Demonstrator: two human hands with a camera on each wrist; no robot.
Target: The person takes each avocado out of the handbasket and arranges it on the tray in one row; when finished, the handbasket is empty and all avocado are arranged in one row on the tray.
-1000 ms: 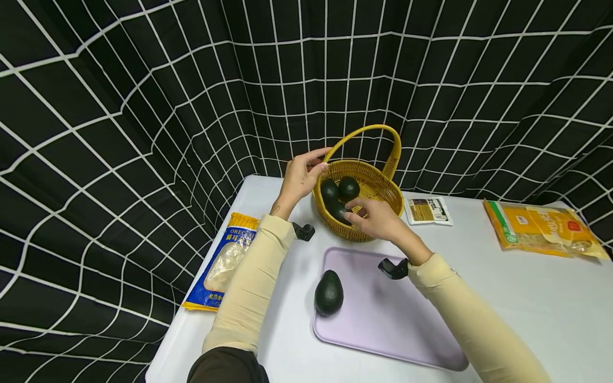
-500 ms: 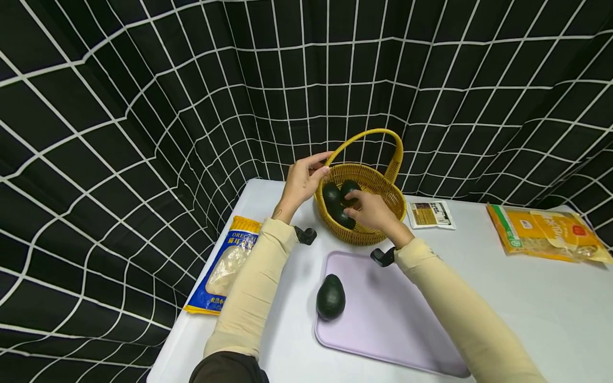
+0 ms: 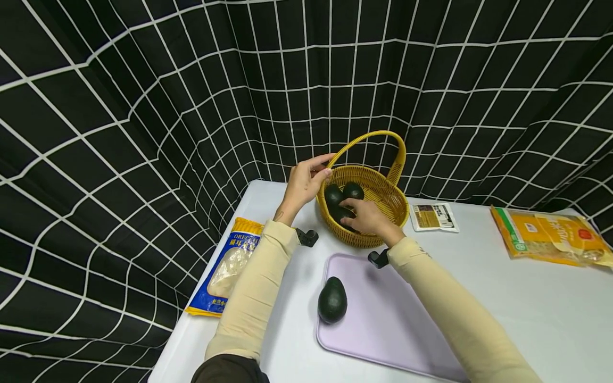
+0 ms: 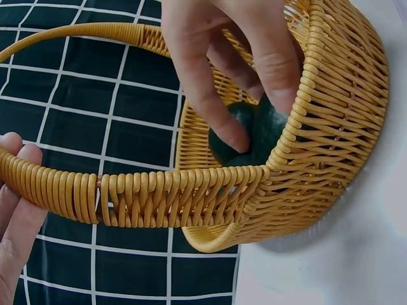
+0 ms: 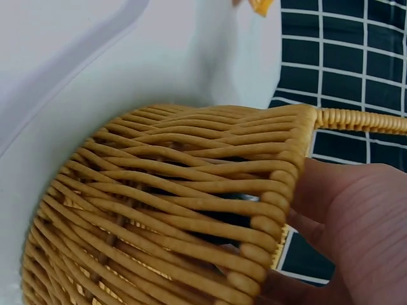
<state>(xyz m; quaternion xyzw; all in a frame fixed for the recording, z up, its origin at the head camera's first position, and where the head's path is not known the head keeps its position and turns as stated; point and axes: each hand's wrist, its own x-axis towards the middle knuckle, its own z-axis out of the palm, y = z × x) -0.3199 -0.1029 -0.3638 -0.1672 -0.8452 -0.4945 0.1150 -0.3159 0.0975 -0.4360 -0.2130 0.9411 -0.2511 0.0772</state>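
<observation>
A black curtain with a white grid (image 3: 191,53) fills the back and the left side, hanging in soft folds behind a smooth white table (image 3: 287,330). On the table lies a shallow lavender tray with rounded corners (image 3: 383,330), partly hidden by the right sleeve. Just beyond it stands a round, yellow-brown woven basket (image 3: 351,238), its arched handle (image 4: 70,196) running from the left of the rim to the far right.

An orange, partly clear plastic food bag (image 3: 551,236) lies at the far right; a blue and yellow pasta bag (image 3: 225,271) sits at the left edge, partly behind the left sleeve.

The hands are apart: the left hand (image 3: 305,181) grips the handle, while the right hand (image 3: 371,218) reaches into the basket. A small white printed packet (image 3: 433,217) lies right of the basket.

The right fingers and thumb pinch a dark green avocado (image 3: 337,214) — its long axis seems to slant from far left to near right, its ends partly hidden. Two other avocados (image 3: 333,195) touch or nearly touch it. A pear-shaped avocado (image 3: 332,300) lies on the tray's left side — narrow end pointing away from the person.
</observation>
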